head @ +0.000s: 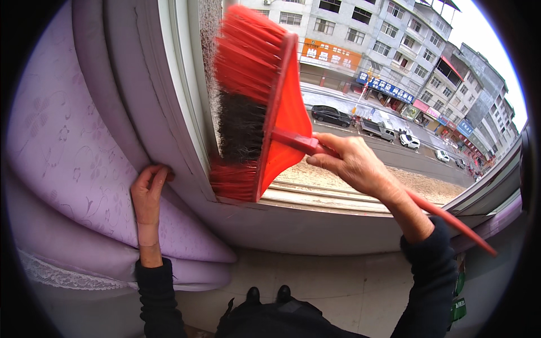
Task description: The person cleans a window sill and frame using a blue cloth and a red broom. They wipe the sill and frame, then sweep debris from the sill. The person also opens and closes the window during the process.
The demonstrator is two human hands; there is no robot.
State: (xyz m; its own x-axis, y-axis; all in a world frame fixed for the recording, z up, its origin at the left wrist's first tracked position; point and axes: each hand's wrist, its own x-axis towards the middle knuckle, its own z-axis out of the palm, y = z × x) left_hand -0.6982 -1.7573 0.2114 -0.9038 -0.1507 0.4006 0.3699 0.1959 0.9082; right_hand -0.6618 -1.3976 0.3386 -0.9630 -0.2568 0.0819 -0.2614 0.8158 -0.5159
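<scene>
My right hand (355, 164) grips the red handle of a broom (279, 114) close to its head. The broom has an orange-red plastic head with red and black bristles, turned on its side, the bristles towards the left side of the window frame (181, 76). Its lower bristles are at the sill corner; whether they touch is blurred. The handle runs back past my right forearm. On the left, my left hand (152, 190) pinches the edge of a purple patterned curtain (84, 169) against the wall beside the window.
The window stands open above a pale sill with tracks (321, 196). Outside are a rough ledge, a street with parked cars (331, 115) and multi-storey buildings. Below the sill is a tiled floor (338, 287) with my dark shoes. Green items (458, 308) lie at the lower right.
</scene>
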